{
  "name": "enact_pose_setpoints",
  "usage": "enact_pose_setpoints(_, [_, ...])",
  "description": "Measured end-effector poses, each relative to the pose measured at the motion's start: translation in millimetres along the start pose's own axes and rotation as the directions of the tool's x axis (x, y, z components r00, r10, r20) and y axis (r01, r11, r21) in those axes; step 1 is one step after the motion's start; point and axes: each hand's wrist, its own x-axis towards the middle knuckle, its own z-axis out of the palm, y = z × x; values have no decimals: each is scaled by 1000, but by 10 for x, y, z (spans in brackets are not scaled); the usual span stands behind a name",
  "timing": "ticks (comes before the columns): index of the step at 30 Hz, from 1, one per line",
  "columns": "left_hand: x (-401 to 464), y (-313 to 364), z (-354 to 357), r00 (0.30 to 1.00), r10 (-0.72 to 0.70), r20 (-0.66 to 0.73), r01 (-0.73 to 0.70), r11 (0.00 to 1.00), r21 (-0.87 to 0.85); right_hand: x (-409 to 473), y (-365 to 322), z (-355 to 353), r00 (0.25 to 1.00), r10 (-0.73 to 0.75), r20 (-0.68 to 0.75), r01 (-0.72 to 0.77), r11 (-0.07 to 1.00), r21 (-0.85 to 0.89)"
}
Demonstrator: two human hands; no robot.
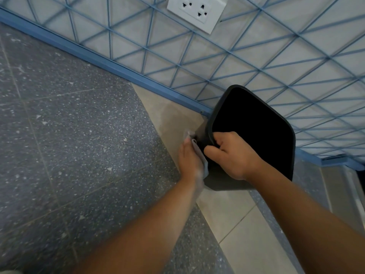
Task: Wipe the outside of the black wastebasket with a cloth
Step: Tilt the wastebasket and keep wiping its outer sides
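The black wastebasket (pixel 254 127) was stood on the pale floor tiles (pixel 233 212) close against the blue-patterned wall (pixel 256 56), its near rim gripped by the right hand (pixel 233 155) with curled fingers. A light cloth (pixel 199 155) was pressed flat against the basket's outer left side by the left hand (pixel 190 161).

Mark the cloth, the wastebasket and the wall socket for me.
cloth (pixel 201 155): head view, on the grey fold under the left hand.
wastebasket (pixel 288 153): head view, on the far right rim.
wall socket (pixel 195 11): head view, on the middle of the white plate.
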Motion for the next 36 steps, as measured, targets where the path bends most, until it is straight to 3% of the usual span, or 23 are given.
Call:
enact_pose_setpoints(2, [-27,0,-5,995,65,-69,-63,997,33,7,-2,-3,1000,-5,3,5,1000,-1])
enact_pose_setpoints(3, [2,10,-8,998,7,-59,-9,999,-44,2,-3,-7,1000,2,0,-2,1000,-2])
enact_pose_setpoints(6, [35,87,40,990,-141,32,142,988,-64,0,9,-9,1000,14,-12,-14,1000,14])
enact_pose_setpoints(9, [-97,79,48,999,46,-20,-44,996,83,22,11,-7,1000,-7,-12,7,1000,10])
enact_pose_setpoints(11, [-23,-54,-58,987,160,14,-160,987,18,26,6,-2,1000,-11,-7,11,1000,5])
enact_pose_setpoints(14, [345,-313,-236,999,20,37,-19,1000,-25,9,5,3,1000,-6,-17,6,1000,-13])
enact_pose_setpoints(16, [209,-99,-140,999,-52,-5,52,999,-12,9,8,4,1000,0,-18,0,1000,-25])
enact_pose_setpoints(20, [-71,-40,-118,996,83,39,-86,993,80,24,23,11,1000,-20,-3,20,1000,-13])
enact_pose_setpoints(22, [-67,-81,-169,997,51,63,-53,998,38,30,40,6,1000,-17,-4,17,1000,-10])
enact_pose_setpoints(26, [85,-56,-124,999,3,-43,0,998,58,40,70,-2,1000,-6,-6,6,1000,-14])
enact_pose_setpoints(28, [1,-7,-22,995,101,7,-101,993,59,58,71,-2,1000,-28,9,28,1000,3])
enact_pose_setpoints(31, [-344,93,126,956,258,140,-249,965,-77,65,78,-1,995,-93,23,92,995,38])
enact_pose_setpoints(34, [-482,73,124,872,461,166,-485,859,164,57,110,-3,993,-116,11,115,992,54])
enact_pose_setpoints(36, [-257,-91,8,856,483,183,-516,820,249,53,120,-6,993,-121,5,121,992,38])
